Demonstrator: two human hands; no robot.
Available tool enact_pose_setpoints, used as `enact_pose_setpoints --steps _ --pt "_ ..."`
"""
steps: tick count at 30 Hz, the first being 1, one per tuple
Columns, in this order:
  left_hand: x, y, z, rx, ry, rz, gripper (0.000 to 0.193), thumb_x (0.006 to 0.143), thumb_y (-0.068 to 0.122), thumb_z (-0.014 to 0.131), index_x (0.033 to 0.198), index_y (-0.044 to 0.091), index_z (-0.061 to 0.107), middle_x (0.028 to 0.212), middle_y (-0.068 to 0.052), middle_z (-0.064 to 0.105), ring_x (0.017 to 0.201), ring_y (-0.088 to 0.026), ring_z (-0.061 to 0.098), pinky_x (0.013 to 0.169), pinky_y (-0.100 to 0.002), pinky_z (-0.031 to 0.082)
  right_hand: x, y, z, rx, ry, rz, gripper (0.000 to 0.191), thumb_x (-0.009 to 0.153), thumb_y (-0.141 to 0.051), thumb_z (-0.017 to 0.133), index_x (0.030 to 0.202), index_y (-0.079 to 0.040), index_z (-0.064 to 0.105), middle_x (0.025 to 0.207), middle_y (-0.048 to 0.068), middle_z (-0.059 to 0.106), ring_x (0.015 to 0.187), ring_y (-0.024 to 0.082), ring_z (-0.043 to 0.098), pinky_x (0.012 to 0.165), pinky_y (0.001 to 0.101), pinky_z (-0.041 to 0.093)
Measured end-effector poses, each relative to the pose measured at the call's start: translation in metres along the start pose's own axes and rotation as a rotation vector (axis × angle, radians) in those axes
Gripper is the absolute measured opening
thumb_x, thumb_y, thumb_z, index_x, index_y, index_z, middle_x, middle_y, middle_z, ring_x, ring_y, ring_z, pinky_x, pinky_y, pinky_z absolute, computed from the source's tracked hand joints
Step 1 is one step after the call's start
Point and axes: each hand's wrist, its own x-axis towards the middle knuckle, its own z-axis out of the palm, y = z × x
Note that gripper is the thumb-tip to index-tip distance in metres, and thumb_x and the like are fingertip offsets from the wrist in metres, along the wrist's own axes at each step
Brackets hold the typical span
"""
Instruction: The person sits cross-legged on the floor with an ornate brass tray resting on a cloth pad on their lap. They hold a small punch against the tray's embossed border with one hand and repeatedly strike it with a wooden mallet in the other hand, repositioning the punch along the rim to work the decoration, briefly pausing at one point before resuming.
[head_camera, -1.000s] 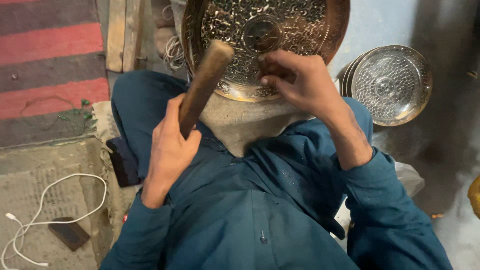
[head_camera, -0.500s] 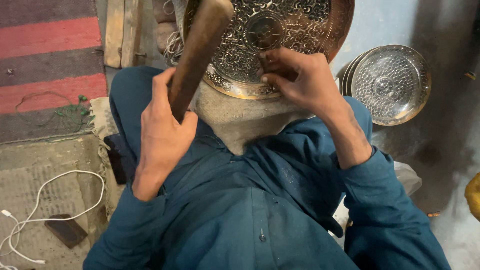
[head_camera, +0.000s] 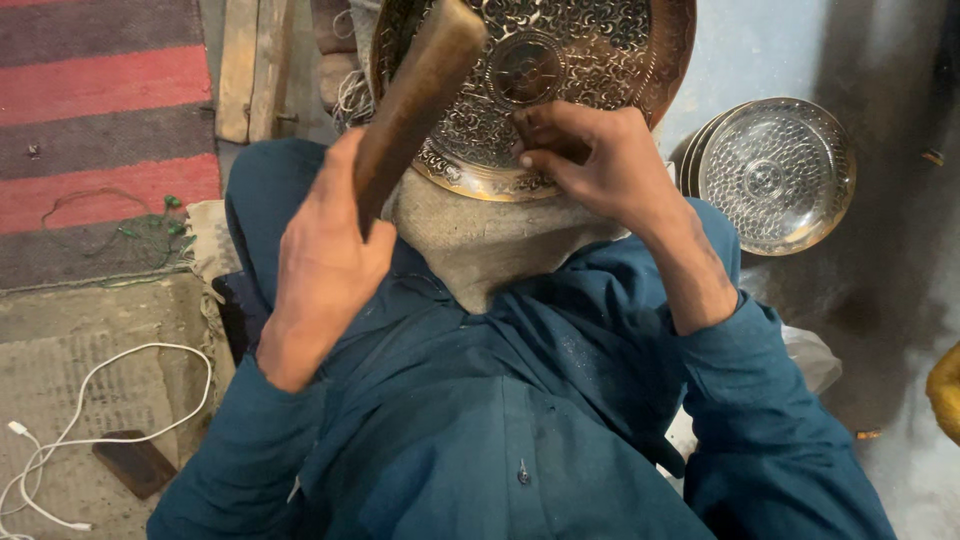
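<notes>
Since a moment ago the left hand (head_camera: 325, 265), gripping the wooden mallet (head_camera: 415, 95), rose higher, while right hand (head_camera: 595, 160) fingers pinch something hidden against the engraved brass tray (head_camera: 560, 60).

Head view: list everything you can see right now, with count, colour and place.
engraved metal tray: 1, brassy, top centre on a burlap pad
wooden mallet: 1, brown, raised over the tray's left side
stack of silver plates: several, right
striped rug: 1, red and grey, upper left
white cable: 1, lower left
wooden planks: 2, top, beside the rug
left hand: grips the mallet
right hand: fingers pinched on the tray
teal sleeves: 2
</notes>
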Motion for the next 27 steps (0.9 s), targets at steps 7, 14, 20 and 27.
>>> enact_pose_setpoints --steps 7,14,20,27 --pt "-0.0023 -0.0012 0.0029 0.104 -0.041 -0.022 0.071 0.083 0.001 0.067 0.149 0.009 0.044 0.124 -0.022 0.061 0.114 -0.042 0.061 0.092 -0.049 0.05 -0.0002 -0.0014 -0.0024 0.007 -0.03 0.003 0.031 0.093 -0.006 0.08 0.123 -0.003 0.07 0.109 0.011 0.078 0.099 0.018 0.078 0.087 0.0306 0.064" --pt "-0.0026 -0.0022 0.0045 0.256 -0.128 -0.044 0.073 0.082 0.002 0.07 0.15 0.013 0.047 0.12 -0.016 0.063 0.112 -0.038 0.062 0.093 -0.051 0.048 0.0025 -0.0035 -0.0034 -0.004 -0.041 -0.001 0.035 0.093 -0.006 0.079 0.126 -0.004 0.069 0.11 0.011 0.078 0.099 0.019 0.078 0.087 0.0305 0.064" --pt "-0.0032 -0.0069 0.0074 0.172 -0.036 -0.024 0.071 0.084 0.006 0.071 0.15 0.009 0.045 0.123 -0.017 0.063 0.113 -0.04 0.061 0.09 -0.051 0.047 0.0022 -0.0019 -0.0038 -0.022 -0.063 0.02 0.034 0.092 -0.007 0.079 0.125 -0.004 0.07 0.111 0.011 0.078 0.097 0.019 0.078 0.085 0.0307 0.064" --pt "-0.0006 -0.008 0.01 -0.188 0.074 -0.112 0.067 0.089 0.003 0.063 0.151 0.007 0.039 0.131 -0.018 0.059 0.118 -0.041 0.06 0.091 -0.047 0.052 0.0053 0.0007 -0.0065 -0.007 -0.078 -0.019 0.031 0.093 -0.002 0.076 0.124 -0.003 0.071 0.111 0.011 0.078 0.102 0.019 0.077 0.089 0.031 0.063"
